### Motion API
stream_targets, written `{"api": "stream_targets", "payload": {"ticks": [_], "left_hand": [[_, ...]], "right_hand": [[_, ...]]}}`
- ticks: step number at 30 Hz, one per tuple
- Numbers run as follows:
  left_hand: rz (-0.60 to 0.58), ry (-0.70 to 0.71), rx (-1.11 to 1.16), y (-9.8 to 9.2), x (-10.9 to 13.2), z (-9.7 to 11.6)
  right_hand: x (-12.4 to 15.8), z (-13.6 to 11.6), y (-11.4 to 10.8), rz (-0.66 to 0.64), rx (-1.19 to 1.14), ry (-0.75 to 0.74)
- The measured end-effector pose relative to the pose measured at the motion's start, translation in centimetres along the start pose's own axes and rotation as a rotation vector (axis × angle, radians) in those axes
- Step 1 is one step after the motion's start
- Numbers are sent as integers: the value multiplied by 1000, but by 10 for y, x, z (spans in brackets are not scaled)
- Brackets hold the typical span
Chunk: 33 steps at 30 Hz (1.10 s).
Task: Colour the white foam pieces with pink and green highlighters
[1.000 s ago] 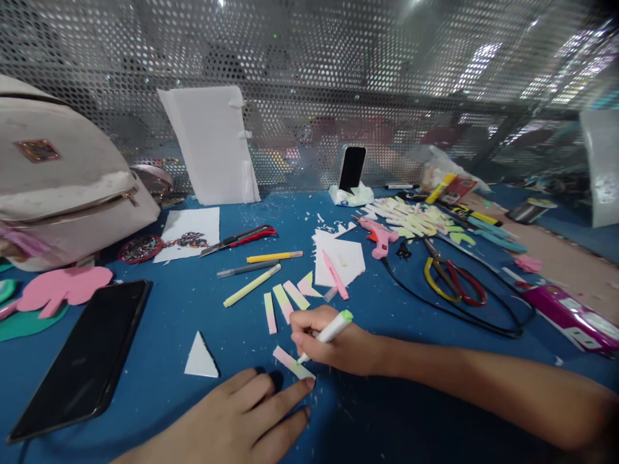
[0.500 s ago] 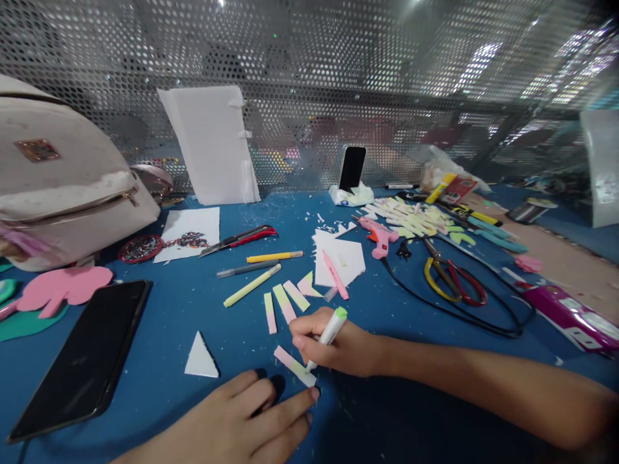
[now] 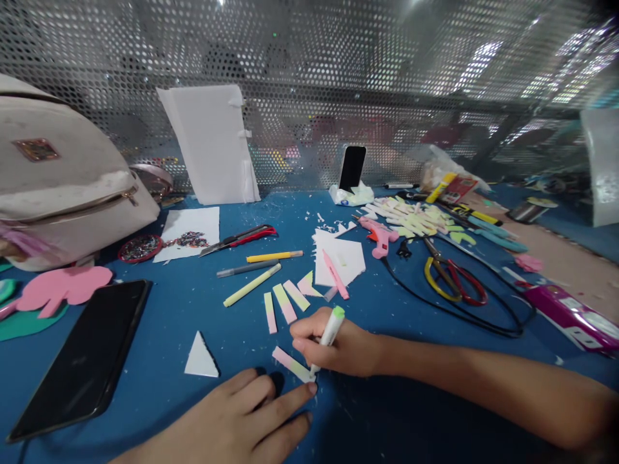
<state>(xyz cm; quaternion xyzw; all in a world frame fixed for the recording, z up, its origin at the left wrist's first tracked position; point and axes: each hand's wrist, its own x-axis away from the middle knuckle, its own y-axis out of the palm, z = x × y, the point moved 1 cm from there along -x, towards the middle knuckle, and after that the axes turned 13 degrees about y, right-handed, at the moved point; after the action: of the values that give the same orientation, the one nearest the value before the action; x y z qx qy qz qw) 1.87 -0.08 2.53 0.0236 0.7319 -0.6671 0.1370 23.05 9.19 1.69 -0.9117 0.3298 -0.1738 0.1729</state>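
Marker [image 3: 331, 328] — white, green-ended — sits pinched in my right hand [image 3: 344, 347], its tip at the near end of the pink-tinted strip [image 3: 289, 361], which lies on the blue tabletop [image 3: 159, 335]. My left hand [image 3: 251, 412] is loosely spread, grasping nothing, one fingertip by that same end. I judge this step as colouring the strip's pale end; the next stroke calls for keeping it still. A second ago the tip stood nearer mid-strip — now it's down at the end.
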Motion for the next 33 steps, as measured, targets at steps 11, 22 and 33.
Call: {"api": "stream_targets", "payload": {"ticks": [11, 22, 33], "left_hand": [[-20, -6, -6, 0, 1, 0], [-12, -10, -16, 0, 0, 1], [-17, 10, -12, 3, 1, 0]], "right_hand": [[0, 0, -1, 37, -33, 28], [0, 1, -1, -17, -15, 3], [0, 2, -2, -36, -20, -11]]}}
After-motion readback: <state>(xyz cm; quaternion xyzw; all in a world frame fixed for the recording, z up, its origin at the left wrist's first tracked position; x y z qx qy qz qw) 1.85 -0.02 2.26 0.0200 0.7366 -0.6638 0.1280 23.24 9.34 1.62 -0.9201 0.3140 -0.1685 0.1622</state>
